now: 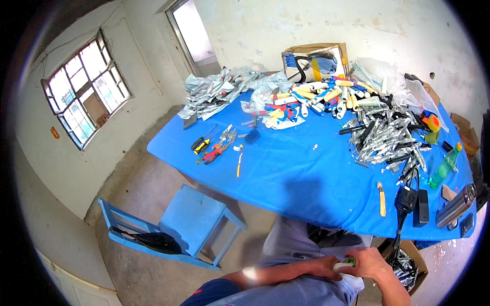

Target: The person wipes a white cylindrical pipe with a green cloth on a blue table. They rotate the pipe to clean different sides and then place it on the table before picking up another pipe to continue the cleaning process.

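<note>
Over my lap, my left hand (324, 266) and my right hand (366, 262) come together around a small white and green object (344, 264). Fingers of both hands cover much of it, so its exact kind cannot be told. Below my right hand a whitish cloth or bag (356, 282) lies against my trousers. Just beyond my hands runs the near edge of a table with a blue cloth (268, 183). Under that edge, to the right, a cardboard box (420, 264) holds dark and silvery parts.
On the table lie screwdrivers (202, 144), red-handled pliers (216, 153), white, yellow and blue handles (317, 93), silvery metal parts (383, 141) and grey plastic bags (214, 93). At right stand a green bottle (444, 168) and a steel flask (455, 206). A blue chair (193, 214) is left.
</note>
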`<state>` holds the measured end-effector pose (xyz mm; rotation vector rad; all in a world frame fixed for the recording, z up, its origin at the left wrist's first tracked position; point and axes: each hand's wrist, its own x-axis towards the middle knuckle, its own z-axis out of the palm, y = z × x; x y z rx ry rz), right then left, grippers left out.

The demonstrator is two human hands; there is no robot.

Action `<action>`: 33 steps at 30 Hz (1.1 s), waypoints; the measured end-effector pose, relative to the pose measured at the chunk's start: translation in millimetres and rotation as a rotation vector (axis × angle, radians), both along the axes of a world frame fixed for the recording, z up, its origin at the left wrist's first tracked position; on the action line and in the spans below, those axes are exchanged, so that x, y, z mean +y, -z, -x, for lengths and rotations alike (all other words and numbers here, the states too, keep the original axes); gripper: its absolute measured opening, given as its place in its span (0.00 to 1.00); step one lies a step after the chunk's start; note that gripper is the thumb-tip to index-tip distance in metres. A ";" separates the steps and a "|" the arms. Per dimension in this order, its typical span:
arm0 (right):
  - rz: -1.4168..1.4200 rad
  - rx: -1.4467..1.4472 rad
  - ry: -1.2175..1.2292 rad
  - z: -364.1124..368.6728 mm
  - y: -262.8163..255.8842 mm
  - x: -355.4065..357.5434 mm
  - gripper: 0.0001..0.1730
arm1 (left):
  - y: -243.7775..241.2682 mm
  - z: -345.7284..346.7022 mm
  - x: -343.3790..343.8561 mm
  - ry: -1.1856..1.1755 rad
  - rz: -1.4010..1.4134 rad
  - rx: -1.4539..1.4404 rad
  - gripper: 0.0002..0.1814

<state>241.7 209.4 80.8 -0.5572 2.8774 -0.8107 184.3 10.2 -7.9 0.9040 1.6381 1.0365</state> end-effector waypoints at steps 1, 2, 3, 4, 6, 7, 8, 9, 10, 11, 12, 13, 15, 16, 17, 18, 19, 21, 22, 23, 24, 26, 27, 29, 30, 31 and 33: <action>-0.017 -0.112 -0.009 -0.8 -4.2 1.0 0.27 | 2.2 0.1 -1.1 0.001 -0.011 0.002 0.27; -0.033 -0.225 -0.019 1.2 -9.9 1.1 0.29 | 4.2 0.1 -4.0 0.000 -0.021 0.004 0.27; -0.053 -0.332 -0.024 2.7 -14.0 2.0 0.31 | 3.6 2.4 -5.6 0.004 -0.036 0.012 0.27; -0.018 -0.281 -0.022 5.0 -11.9 4.2 0.30 | 1.1 7.4 -7.0 -0.023 -0.025 0.035 0.28; 0.044 -0.182 -0.016 15.4 -0.7 10.2 0.29 | -8.3 28.7 -9.0 -0.075 -0.012 0.079 0.31; 0.128 -0.172 0.067 22.1 -0.3 10.4 0.28 | -14.3 43.0 -12.7 -0.145 -0.017 0.242 0.33; 0.211 -0.163 0.150 31.0 -2.0 10.4 0.26 | -22.3 58.6 -17.5 -0.216 -0.021 0.404 0.35; 0.296 -0.148 0.233 39.8 -1.9 10.7 0.25 | -36.7 73.7 -26.1 -0.288 -0.169 0.390 0.32; 0.400 -0.096 0.296 49.9 5.5 12.3 0.25 | -50.3 85.2 -29.6 -0.360 -0.265 0.180 0.25; 0.501 -0.042 0.366 60.3 13.8 14.0 0.25 | -63.5 100.0 -32.6 -0.459 -0.258 0.135 0.23; 0.545 -0.030 0.396 73.6 13.7 12.4 0.26 | -72.4 111.6 -36.0 -0.563 -0.244 0.089 0.20; 0.460 0.125 0.357 87.5 16.7 9.3 0.26 | -70.3 120.6 -39.3 -0.618 -0.282 0.101 0.21; 0.481 0.183 0.292 112.1 7.2 -7.5 0.25 | -57.7 140.5 -48.2 -0.732 -0.349 0.124 0.21; 0.559 0.140 0.340 122.1 4.3 -18.2 0.25 | -58.9 147.0 -49.6 -0.795 -0.371 0.150 0.20; 0.633 0.097 0.394 132.1 4.2 -28.9 0.24 | -60.3 154.6 -48.5 -0.855 -0.395 0.172 0.19; 0.708 0.056 0.448 141.8 8.1 -38.6 0.24 | -61.4 162.5 -47.4 -0.914 -0.418 0.197 0.18; 0.769 0.119 0.490 154.0 19.0 -46.8 0.23 | -58.3 173.6 -47.7 -0.957 -0.403 0.215 0.17; 0.888 0.245 0.584 177.2 47.6 -61.6 0.22 | -49.0 192.9 -49.3 -1.036 -0.367 0.246 0.16; 0.955 0.209 0.639 185.2 55.2 -68.7 0.22 | -47.9 196.4 -48.2 -1.044 -0.377 0.270 0.15; 1.015 0.177 0.708 193.7 60.0 -75.2 0.23 | -44.5 199.9 -47.1 -1.042 -0.387 0.283 0.15; 1.077 0.137 0.774 196.1 61.0 -83.5 0.23 | -39.4 198.9 -48.1 -1.048 -0.392 0.295 0.15; 1.216 0.122 0.797 203.8 80.4 -92.0 0.24 | -29.2 196.1 -38.3 -1.028 -0.352 0.335 0.16; 1.213 0.088 0.843 200.4 75.7 -102.5 0.23 | -21.2 193.4 -36.1 -1.028 -0.327 0.355 0.17; 1.166 0.125 0.830 201.0 94.5 -111.6 0.23 | -13.7 188.1 -30.0 -0.999 -0.305 0.536 0.17; 1.109 0.169 0.788 192.2 83.4 -117.4 0.22 | -7.4 186.9 -28.1 -0.994 -0.296 0.625 0.18; 1.056 0.216 0.745 182.8 68.9 -119.9 0.21 | -6.8 185.9 -24.8 -1.007 -0.283 0.601 0.18; 0.989 0.161 0.721 174.9 66.9 -115.2 0.19 | -10.3 181.5 -18.9 -1.033 -0.251 0.554 0.18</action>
